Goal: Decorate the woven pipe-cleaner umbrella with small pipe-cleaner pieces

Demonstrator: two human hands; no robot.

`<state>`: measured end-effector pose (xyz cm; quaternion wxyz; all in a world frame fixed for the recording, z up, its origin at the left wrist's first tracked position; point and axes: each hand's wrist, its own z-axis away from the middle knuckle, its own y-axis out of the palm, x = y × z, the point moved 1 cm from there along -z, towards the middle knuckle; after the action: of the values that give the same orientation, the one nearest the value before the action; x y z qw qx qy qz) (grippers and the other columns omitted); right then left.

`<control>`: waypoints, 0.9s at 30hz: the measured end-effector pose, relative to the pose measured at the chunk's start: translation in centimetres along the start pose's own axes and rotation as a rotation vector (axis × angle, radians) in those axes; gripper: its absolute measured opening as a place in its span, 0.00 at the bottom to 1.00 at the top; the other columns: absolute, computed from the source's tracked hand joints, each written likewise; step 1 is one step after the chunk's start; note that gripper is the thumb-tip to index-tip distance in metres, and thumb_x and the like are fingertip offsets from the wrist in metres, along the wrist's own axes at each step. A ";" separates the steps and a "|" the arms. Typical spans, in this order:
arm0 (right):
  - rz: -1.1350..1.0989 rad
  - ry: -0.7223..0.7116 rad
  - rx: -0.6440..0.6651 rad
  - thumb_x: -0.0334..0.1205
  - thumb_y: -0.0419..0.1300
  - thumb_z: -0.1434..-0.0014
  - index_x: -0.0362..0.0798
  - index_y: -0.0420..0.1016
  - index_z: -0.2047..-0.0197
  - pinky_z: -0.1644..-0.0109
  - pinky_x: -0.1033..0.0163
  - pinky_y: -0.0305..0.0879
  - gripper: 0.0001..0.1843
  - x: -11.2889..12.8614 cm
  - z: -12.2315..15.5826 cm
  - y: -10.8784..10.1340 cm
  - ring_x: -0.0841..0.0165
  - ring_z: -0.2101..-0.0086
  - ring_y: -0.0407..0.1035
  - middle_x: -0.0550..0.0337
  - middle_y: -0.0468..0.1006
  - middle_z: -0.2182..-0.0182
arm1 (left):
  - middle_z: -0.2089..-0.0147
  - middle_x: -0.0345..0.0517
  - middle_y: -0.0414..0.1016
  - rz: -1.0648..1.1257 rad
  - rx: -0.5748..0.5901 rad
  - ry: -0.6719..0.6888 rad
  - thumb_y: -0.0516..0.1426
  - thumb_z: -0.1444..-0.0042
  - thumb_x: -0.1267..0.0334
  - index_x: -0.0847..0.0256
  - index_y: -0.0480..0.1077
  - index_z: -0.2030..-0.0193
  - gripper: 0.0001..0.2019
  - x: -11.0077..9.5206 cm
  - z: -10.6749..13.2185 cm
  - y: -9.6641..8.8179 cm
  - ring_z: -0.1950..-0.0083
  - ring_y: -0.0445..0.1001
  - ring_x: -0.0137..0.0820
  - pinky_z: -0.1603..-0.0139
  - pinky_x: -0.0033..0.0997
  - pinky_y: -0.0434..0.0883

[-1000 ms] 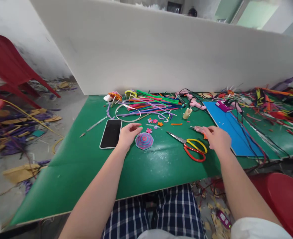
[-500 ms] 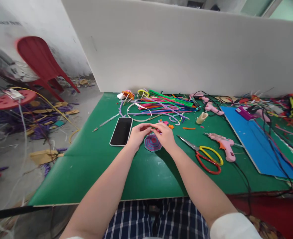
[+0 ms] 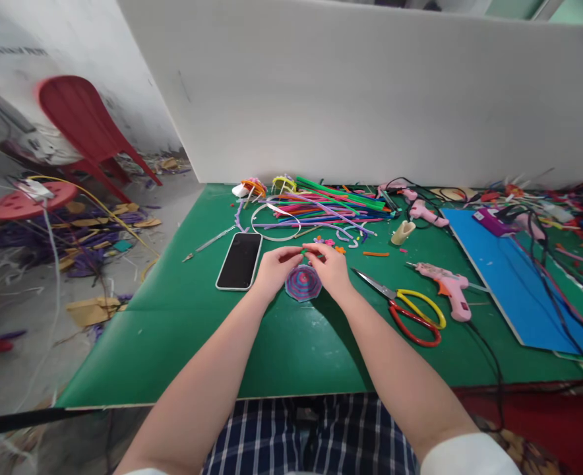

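A small round disc (image 3: 303, 283) woven in purple and pink lies on the green table (image 3: 197, 343). My left hand (image 3: 275, 268) and my right hand (image 3: 332, 270) meet just above it, fingertips pinched together over a tiny green piece (image 3: 305, 251). The fingers are curled, and what else they pinch is too small to tell. A black phone (image 3: 239, 260) lies just left of my left hand.
Red and yellow scissors (image 3: 410, 311) and a pink glue gun (image 3: 444, 287) lie to the right, by a blue sheet (image 3: 514, 284) with black cables. Coloured strips (image 3: 321, 204) and a white ring (image 3: 274, 223) lie behind. A white board (image 3: 370, 99) walls the back. A red chair (image 3: 81, 125) stands left.
My right hand left the glue gun on the right and came to the disc, joining my left hand. Over the last half second both hands' fingertips closed in over the disc.
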<state>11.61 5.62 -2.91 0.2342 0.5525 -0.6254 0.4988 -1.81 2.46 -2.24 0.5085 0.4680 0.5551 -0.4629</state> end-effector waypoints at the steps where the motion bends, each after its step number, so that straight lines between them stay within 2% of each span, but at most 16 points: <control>1: 0.002 -0.003 0.001 0.37 0.54 0.46 0.52 0.73 0.58 0.61 0.60 0.68 0.12 0.0 0.0 0.0 0.67 0.65 0.70 0.59 0.76 0.64 | 0.61 0.48 0.76 -0.091 -0.022 0.049 0.59 0.54 0.60 0.62 0.74 0.62 0.13 -0.1 0.0 0.0 0.60 0.73 0.36 0.55 0.37 0.68; 4: 0.043 -0.027 -0.001 0.35 0.52 0.46 0.53 0.70 0.55 0.62 0.61 0.68 0.15 0.2 0.1 0.1 0.68 0.65 0.70 0.60 0.75 0.65 | 0.62 0.46 0.76 -0.418 -0.066 0.225 0.55 0.50 0.62 0.58 0.73 0.62 0.10 -0.5 0.3 0.0 0.61 0.72 0.34 0.56 0.35 0.68; 6: 0.092 -0.050 0.007 0.33 0.51 0.46 0.53 0.68 0.54 0.63 0.62 0.68 0.16 0.5 0.2 0.2 0.68 0.65 0.69 0.59 0.75 0.65 | 0.62 0.45 0.75 -0.591 -0.057 0.342 0.53 0.48 0.64 0.57 0.73 0.60 0.10 -0.7 0.6 0.1 0.61 0.72 0.33 0.57 0.33 0.67; 10: 0.172 -0.107 0.025 0.32 0.50 0.47 0.51 0.67 0.53 0.62 0.61 0.68 0.18 1.0 0.4 0.3 0.67 0.64 0.69 0.57 0.73 0.62 | 0.60 0.46 0.73 -0.781 -0.025 0.483 0.49 0.45 0.66 0.57 0.70 0.56 0.13 -0.8 1.0 0.2 0.58 0.70 0.33 0.57 0.30 0.65; 22: 0.204 -0.080 -0.008 0.33 0.50 0.48 0.49 0.71 0.56 0.61 0.60 0.66 0.16 1.2 0.5 0.4 0.68 0.68 0.67 0.57 0.73 0.66 | 0.66 0.45 0.74 -0.962 -0.085 0.509 0.48 0.44 0.66 0.58 0.69 0.61 0.10 -0.6 1.2 0.5 0.63 0.71 0.33 0.62 0.28 0.64; 25: 0.117 -0.003 -0.030 0.32 0.52 0.50 0.49 0.74 0.63 0.62 0.61 0.65 0.13 1.1 0.3 0.3 0.68 0.69 0.67 0.58 0.73 0.68 | 0.67 0.44 0.73 -0.974 -0.079 0.511 0.48 0.44 0.66 0.58 0.69 0.61 0.09 -0.8 1.3 0.6 0.64 0.71 0.32 0.64 0.27 0.64; 27: 0.003 0.106 -0.030 0.32 0.51 0.51 0.48 0.74 0.67 0.64 0.62 0.65 0.11 1.0 0.1 0.1 0.70 0.71 0.66 0.60 0.73 0.71 | 0.65 0.44 0.72 -0.927 -0.074 0.515 0.48 0.44 0.66 0.58 0.68 0.61 0.08 -0.9 1.4 0.6 0.63 0.70 0.31 0.63 0.27 0.64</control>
<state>11.25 5.07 -2.20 0.2743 0.5208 -0.6205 0.5183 -1.02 1.10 -1.41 0.1136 0.2538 0.8267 -0.4892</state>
